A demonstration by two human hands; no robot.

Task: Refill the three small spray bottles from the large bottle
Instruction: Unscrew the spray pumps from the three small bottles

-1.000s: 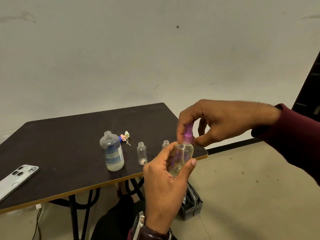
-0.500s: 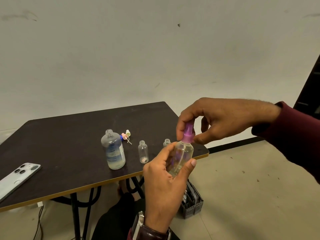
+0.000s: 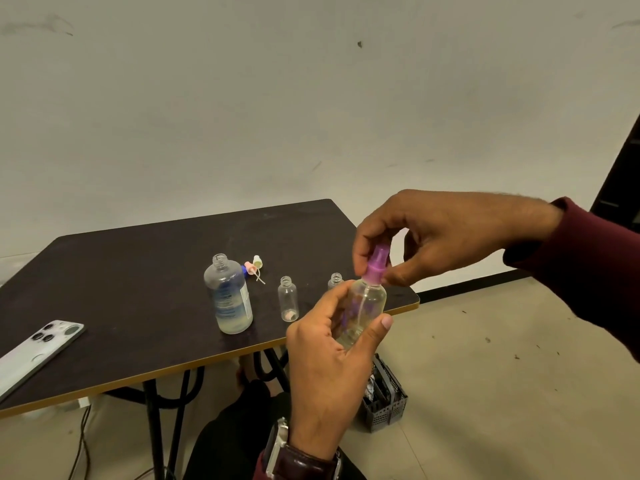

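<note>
the left hand [image 3: 329, 368] is wrapped around a small clear spray bottle [image 3: 365, 306], holding it upright above the near table [image 3: 121, 306] edge. the right hand [image 3: 433, 237] comes in from the right, its thumb and fingertips pinched on the bottle's purple spray cap [image 3: 377, 263]. just left of the left hand stand two uncapped small bottles [image 3: 288, 299], one [image 3: 335, 280] half hidden behind the thumb. farther left stands the open large bottle [image 3: 230, 296], with loose caps [image 3: 252, 266] just behind it. a phone [image 3: 38, 355] lies well left of both hands.
</note>
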